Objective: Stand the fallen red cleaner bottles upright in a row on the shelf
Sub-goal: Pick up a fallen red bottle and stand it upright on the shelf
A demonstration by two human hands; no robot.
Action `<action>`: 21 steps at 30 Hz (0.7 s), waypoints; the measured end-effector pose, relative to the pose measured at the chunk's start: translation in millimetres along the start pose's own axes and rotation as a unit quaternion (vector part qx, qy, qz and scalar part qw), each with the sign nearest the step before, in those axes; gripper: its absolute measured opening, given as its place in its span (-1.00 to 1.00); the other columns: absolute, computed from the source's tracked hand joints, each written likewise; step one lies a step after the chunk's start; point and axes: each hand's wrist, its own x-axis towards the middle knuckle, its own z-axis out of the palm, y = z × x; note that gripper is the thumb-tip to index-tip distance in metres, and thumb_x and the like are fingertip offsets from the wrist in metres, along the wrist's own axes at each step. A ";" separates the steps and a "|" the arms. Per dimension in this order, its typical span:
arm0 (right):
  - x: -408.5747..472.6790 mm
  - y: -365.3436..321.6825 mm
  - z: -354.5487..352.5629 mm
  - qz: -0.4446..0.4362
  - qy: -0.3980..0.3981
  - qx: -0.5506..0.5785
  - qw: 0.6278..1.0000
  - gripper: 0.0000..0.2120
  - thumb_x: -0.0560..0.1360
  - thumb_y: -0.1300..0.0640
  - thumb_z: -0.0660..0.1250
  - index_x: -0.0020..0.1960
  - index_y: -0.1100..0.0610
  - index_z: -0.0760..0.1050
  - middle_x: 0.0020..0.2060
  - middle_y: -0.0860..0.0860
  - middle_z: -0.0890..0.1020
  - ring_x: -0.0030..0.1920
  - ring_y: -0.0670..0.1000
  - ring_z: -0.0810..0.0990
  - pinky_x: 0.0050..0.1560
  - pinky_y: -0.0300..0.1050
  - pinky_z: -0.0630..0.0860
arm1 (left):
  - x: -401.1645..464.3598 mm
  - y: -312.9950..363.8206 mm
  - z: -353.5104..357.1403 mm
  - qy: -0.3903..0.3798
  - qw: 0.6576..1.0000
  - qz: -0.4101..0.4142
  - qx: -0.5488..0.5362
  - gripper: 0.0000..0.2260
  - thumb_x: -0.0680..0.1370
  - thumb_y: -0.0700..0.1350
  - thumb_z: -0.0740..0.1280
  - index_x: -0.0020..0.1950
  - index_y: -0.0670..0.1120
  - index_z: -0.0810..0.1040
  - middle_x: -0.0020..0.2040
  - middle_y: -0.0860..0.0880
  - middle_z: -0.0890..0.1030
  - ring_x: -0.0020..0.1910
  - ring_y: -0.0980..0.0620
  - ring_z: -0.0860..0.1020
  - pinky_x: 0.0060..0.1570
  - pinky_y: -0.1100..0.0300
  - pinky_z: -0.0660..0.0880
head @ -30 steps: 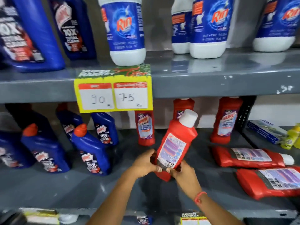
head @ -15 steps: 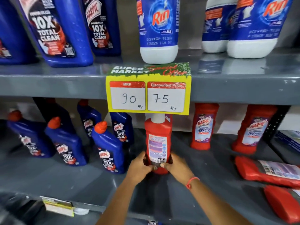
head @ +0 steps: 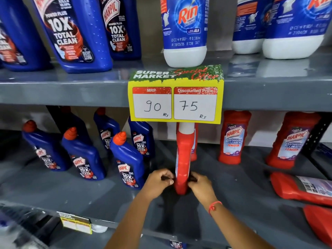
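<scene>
A red cleaner bottle [head: 184, 159] with a white cap stands upright on the grey shelf [head: 242, 180], its narrow side toward me. My left hand [head: 159, 181] and my right hand [head: 201, 185] pinch its base from either side. Behind it stands another red bottle [head: 195, 151], mostly hidden. Two more red bottles stand upright to the right [head: 233, 139] [head: 291, 141]. At the far right, two red bottles lie on their sides, one [head: 301, 189] behind the other [head: 319, 225].
Several blue Harpic bottles [head: 127, 160] stand to the left on the same shelf. A yellow price tag [head: 175, 103] hangs from the upper shelf edge over the held bottle's cap. Blue and white bottles [head: 185, 31] fill the upper shelf.
The tilted bottle has been brought upright, then turned from its back label facing me to edge-on. Both hands stay at its base. The view has shifted left and closer.
</scene>
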 end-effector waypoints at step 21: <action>14.0 1.4 3.7 0.023 -0.027 0.039 0.999 -0.49 0.25 0.42 0.42 0.17 0.18 0.44 0.07 0.08 0.61 0.06 0.07 0.58 0.17 -0.01 0.52 | 1.0 -2.9 9.2 0.050 0.998 -0.014 0.031 -0.63 0.39 -0.16 0.42 0.16 -0.14 0.46 0.18 -0.12 0.59 0.15 -0.08 0.53 0.10 0.19 0.40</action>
